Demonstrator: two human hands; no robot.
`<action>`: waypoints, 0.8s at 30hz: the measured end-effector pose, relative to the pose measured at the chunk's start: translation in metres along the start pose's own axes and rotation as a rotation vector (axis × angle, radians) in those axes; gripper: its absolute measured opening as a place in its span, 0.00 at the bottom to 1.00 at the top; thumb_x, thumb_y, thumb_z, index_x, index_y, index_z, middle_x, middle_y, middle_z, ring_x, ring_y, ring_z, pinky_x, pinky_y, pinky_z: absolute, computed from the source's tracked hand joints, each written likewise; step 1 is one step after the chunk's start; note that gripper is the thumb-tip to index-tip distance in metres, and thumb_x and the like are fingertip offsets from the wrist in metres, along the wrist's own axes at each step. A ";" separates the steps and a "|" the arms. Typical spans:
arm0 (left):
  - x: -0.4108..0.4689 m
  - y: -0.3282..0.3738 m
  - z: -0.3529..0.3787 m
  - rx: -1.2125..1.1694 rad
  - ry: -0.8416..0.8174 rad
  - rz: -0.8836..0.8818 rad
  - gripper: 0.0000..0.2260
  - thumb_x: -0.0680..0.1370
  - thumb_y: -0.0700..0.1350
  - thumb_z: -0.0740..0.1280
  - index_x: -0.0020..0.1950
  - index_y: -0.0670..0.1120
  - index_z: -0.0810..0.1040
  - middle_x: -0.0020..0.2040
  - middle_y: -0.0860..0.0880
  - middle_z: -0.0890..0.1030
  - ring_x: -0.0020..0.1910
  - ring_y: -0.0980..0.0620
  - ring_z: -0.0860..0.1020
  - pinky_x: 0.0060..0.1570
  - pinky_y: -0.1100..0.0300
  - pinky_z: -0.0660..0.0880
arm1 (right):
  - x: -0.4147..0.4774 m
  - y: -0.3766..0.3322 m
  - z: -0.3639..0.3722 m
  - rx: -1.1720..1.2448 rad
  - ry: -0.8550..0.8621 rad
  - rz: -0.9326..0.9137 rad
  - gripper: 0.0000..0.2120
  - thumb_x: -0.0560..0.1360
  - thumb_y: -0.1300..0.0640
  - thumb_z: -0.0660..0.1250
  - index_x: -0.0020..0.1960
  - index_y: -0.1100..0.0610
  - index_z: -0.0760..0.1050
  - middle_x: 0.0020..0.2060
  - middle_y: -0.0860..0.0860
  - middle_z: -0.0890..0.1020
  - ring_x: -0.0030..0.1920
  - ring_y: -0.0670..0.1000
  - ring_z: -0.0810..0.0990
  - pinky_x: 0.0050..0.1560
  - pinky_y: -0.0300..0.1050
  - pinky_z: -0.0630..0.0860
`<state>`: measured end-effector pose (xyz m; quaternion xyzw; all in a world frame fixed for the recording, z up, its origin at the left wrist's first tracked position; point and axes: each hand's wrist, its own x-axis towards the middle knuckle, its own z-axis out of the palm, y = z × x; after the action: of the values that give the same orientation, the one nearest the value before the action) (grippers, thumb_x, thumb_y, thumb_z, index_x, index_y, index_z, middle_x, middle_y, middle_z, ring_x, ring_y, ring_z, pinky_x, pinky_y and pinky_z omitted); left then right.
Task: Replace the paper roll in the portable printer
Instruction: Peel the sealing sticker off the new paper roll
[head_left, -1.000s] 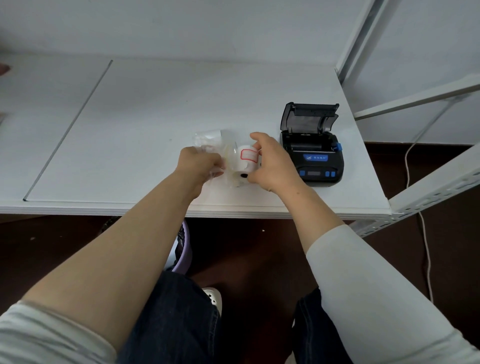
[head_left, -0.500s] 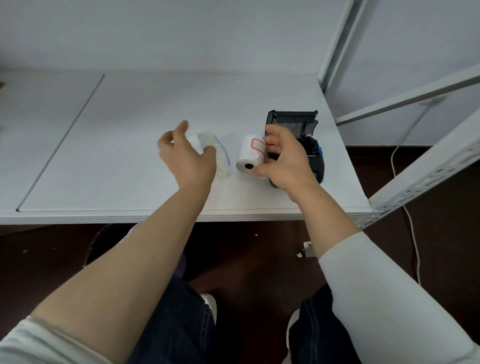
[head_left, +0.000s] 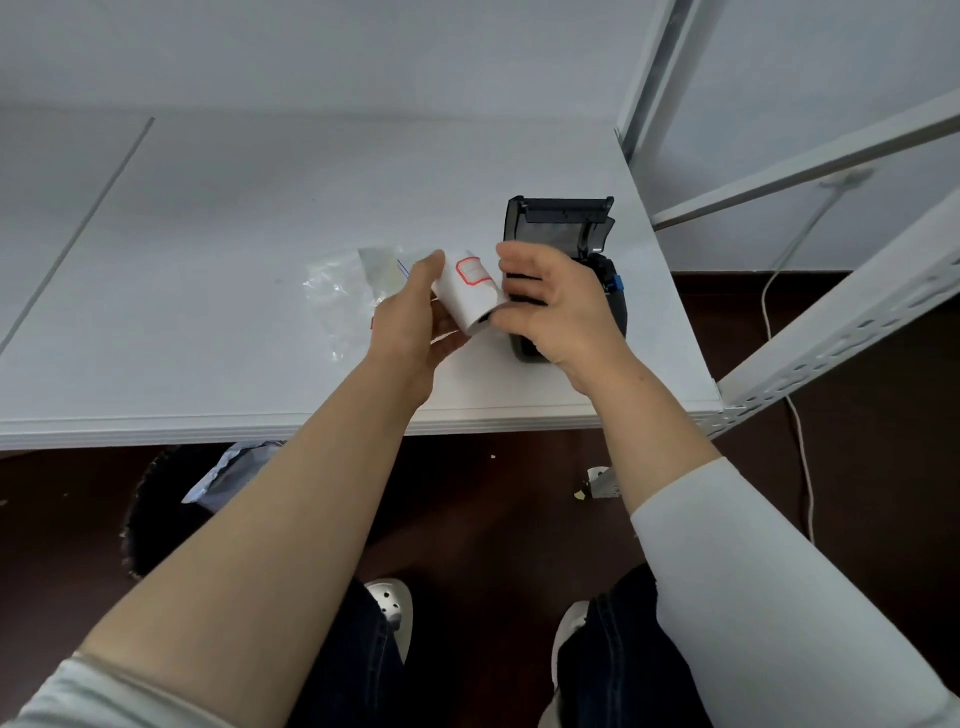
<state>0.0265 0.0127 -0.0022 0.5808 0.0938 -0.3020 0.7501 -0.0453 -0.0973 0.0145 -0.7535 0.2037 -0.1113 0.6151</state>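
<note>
A white paper roll (head_left: 467, 291) with a red-outlined sticker is held above the table between both hands. My left hand (head_left: 410, 327) cups it from the left and below. My right hand (head_left: 556, 306) grips its right end with thumb and fingers. The black portable printer (head_left: 566, 228) stands just behind my right hand, its lid open and upright; my hand hides most of its body and paper bay. A blue button (head_left: 616, 283) shows on its right side.
An empty clear plastic bag (head_left: 353, 286) lies on the white table (head_left: 208, 234) left of the hands. A white metal shelf frame (head_left: 810, 332) rises at the table's right edge. A white cable (head_left: 795, 415) hangs beyond it. My legs and shoes are below.
My left hand has dropped the plastic bag and come to the roll, which is now lifted off the table and held by both hands in front of the printer.
</note>
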 end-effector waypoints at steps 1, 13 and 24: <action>0.002 -0.002 -0.001 0.007 -0.005 0.000 0.15 0.76 0.56 0.64 0.53 0.46 0.78 0.44 0.47 0.82 0.42 0.49 0.81 0.40 0.57 0.79 | 0.001 0.000 0.001 -0.019 0.005 0.004 0.28 0.67 0.72 0.68 0.64 0.57 0.71 0.61 0.53 0.77 0.59 0.51 0.76 0.61 0.47 0.75; 0.004 -0.003 -0.009 -0.216 -0.196 -0.012 0.07 0.77 0.40 0.62 0.51 0.42 0.77 0.47 0.42 0.78 0.43 0.44 0.80 0.44 0.52 0.83 | 0.009 0.003 0.007 0.028 0.068 -0.001 0.17 0.73 0.69 0.62 0.60 0.59 0.76 0.50 0.53 0.81 0.50 0.48 0.79 0.50 0.35 0.78; 0.015 -0.009 -0.014 -0.066 -0.284 0.089 0.09 0.78 0.43 0.61 0.55 0.46 0.77 0.52 0.45 0.78 0.53 0.45 0.75 0.41 0.57 0.78 | 0.011 0.003 0.013 -0.173 0.142 -0.168 0.09 0.73 0.64 0.67 0.52 0.61 0.81 0.49 0.55 0.84 0.47 0.48 0.81 0.55 0.43 0.78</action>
<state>0.0361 0.0191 -0.0209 0.5109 -0.0293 -0.3443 0.7871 -0.0309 -0.0909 0.0083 -0.8084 0.1916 -0.1976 0.5203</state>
